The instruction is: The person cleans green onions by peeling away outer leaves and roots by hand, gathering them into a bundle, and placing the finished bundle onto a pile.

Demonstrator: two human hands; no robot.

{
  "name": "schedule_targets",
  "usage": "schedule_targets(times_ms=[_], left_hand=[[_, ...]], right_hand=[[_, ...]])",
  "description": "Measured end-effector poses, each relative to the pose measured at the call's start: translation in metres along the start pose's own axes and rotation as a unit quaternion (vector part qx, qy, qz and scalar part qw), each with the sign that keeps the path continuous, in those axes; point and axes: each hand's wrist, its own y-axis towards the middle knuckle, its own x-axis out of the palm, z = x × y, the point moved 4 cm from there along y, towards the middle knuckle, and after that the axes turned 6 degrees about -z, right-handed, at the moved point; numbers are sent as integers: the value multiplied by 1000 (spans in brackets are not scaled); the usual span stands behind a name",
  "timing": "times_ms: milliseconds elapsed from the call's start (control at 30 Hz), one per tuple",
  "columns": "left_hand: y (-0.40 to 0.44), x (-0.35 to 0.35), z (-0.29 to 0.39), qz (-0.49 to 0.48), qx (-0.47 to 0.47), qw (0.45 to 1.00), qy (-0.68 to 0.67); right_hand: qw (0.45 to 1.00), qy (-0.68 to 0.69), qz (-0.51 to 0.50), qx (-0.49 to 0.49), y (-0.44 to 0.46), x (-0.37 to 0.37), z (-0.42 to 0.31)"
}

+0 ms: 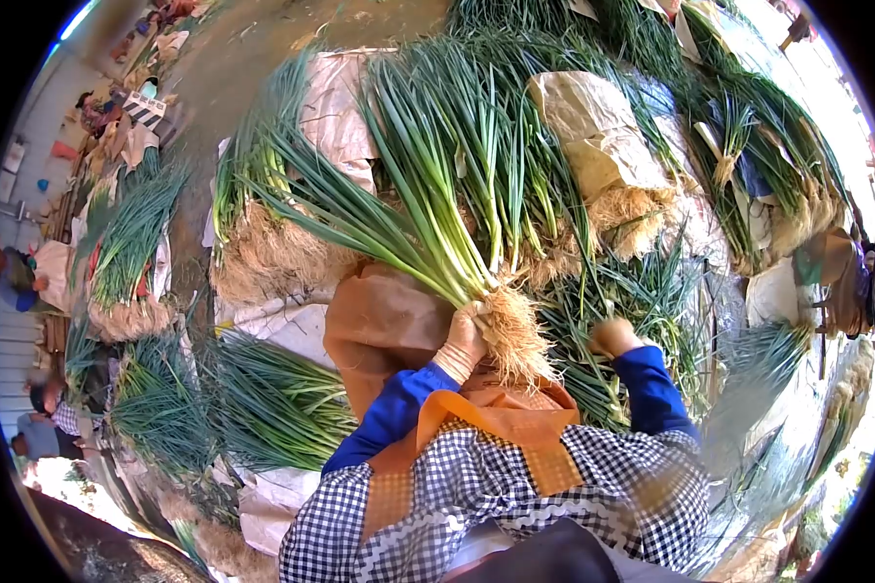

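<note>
A bunch of green onions (428, 194) fans out over the lap, its long green leaves pointing away and its pale roots toward the body. My left hand (465, 340) is wrapped round the white stems just beside the roots (517, 335). Off to the right, my right hand (614, 337) is curled and slightly blurred above loose green leaves (642, 301); whether it holds anything is too unclear to tell. Behind the held bunch lie more green onions (540, 175) with their roots toward me.
Brown paper (593, 126) covers part of the onions ahead. A root pile (272, 257) lies front left, and another onion pile (272, 398) is beside my left arm. More bundles (131, 243) lie far left, near other people. A person (836, 277) is at the far right.
</note>
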Motion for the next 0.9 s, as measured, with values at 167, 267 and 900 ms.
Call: schedule_targets(times_ms=[167, 267, 900], left_hand=[[25, -48, -10, -41, -16, 999, -26], [16, -26, -5, -3, 0, 1000, 12], [24, -39, -7, -8, 1, 998, -64]], right_hand=[[610, 683, 193, -352, 57, -88, -91], [506, 744, 90, -427, 78, -128, -133], [985, 160, 51, 35, -3, -22, 13]])
